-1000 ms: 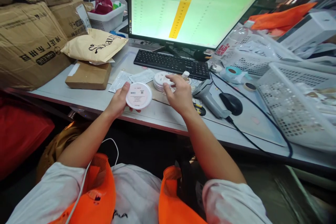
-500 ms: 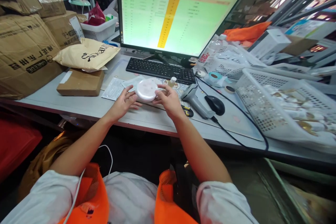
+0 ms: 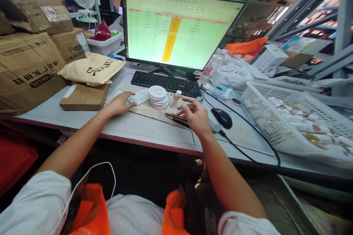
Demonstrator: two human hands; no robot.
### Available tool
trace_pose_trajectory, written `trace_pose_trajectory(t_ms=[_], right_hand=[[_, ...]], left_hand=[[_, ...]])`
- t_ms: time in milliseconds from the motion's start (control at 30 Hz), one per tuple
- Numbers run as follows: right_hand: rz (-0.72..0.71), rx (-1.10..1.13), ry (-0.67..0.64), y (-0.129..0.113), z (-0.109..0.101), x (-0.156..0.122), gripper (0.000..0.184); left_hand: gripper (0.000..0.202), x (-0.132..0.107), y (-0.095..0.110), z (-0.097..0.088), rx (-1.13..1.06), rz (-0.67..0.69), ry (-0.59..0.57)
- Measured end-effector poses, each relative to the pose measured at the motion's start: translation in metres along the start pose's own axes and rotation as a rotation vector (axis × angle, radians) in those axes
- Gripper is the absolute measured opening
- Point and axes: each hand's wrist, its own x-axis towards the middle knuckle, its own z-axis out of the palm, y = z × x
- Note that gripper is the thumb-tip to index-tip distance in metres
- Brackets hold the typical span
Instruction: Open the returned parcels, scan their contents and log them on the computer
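Observation:
A stack of round white cases [image 3: 158,96] stands on the desk in front of the black keyboard [image 3: 165,80]. My left hand [image 3: 120,103] lies flat on the desk to the left of the stack, fingers stretched out beside a flat clear packet [image 3: 139,97]; it holds nothing. My right hand [image 3: 194,114] hovers to the right of the stack with fingers spread, above a barcode scanner [image 3: 215,126] that it mostly hides. A small bottle [image 3: 175,99] stands between the stack and my right hand. Dark pens [image 3: 176,118] lie just left of that hand.
A black mouse [image 3: 223,118] with its cable sits right of my right hand. White mesh baskets [image 3: 278,125] fill the right side. A monitor [image 3: 176,29] stands behind the keyboard. Cardboard boxes [image 3: 27,66], a small brown box [image 3: 84,97] and a padded mailer [image 3: 92,69] occupy the left.
The round case I held in both hands now lies on the stack. My left hand has dropped flat onto the desk; my right hand has moved right over the scanner. The view tilted up.

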Motion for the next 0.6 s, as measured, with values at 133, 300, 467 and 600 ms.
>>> trace_pose_trajectory(t_ms=[133,300,467,600], right_hand=[[-0.162,-0.389,0.28,0.027,-0.076,0.024,0.049],[-0.281,-0.803,0.376,0.097,-0.167,0.051,0.056],[-0.226,-0.866,0.167,0.151,-0.196,0.056,0.066],[-0.224,-0.875,0.135,0.163,-0.198,0.054,0.063]], left_hand=[[0.075,0.002,-0.002,0.016,0.269,-0.004,-0.225],[0.063,-0.018,0.013,0.024,0.407,-0.033,-0.065],[0.061,-0.027,0.026,0.023,0.505,-0.13,0.054],[0.07,-0.03,0.021,0.024,0.451,-0.113,0.081]])
